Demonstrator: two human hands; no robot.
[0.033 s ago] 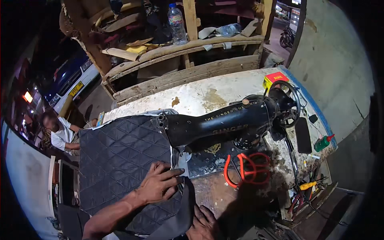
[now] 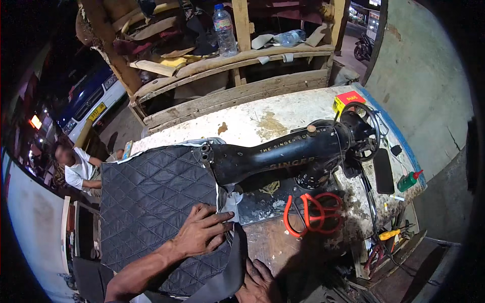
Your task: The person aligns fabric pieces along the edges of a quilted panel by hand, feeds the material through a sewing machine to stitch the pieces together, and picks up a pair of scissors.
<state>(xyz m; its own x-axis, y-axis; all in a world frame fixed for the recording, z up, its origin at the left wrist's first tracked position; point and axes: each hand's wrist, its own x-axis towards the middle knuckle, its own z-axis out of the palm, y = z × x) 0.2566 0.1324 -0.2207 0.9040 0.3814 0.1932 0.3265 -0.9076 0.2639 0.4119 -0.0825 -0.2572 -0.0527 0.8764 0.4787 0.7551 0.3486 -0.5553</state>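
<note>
Left hand (image 2: 202, 232) nearer sewing machine (image 2: 278, 154), fingers bent over quilted panel's (image 2: 151, 187) edge, which ran machineward; right hand (image 2: 256, 287) beside dark strip (image 2: 234, 265). Couldn't tell either grip.

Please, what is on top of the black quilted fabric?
The left hand rests on the black quilted fabric, the forearm above it; a plain dark strip curves over the fabric's lower right. The quilting beneath these is hidden.

A clear plastic bottle (image 2: 225, 33) (blue-capped) stands on a wooden frame (image 2: 202, 68), with a motorbike (image 2: 362, 50) farther back.
</note>
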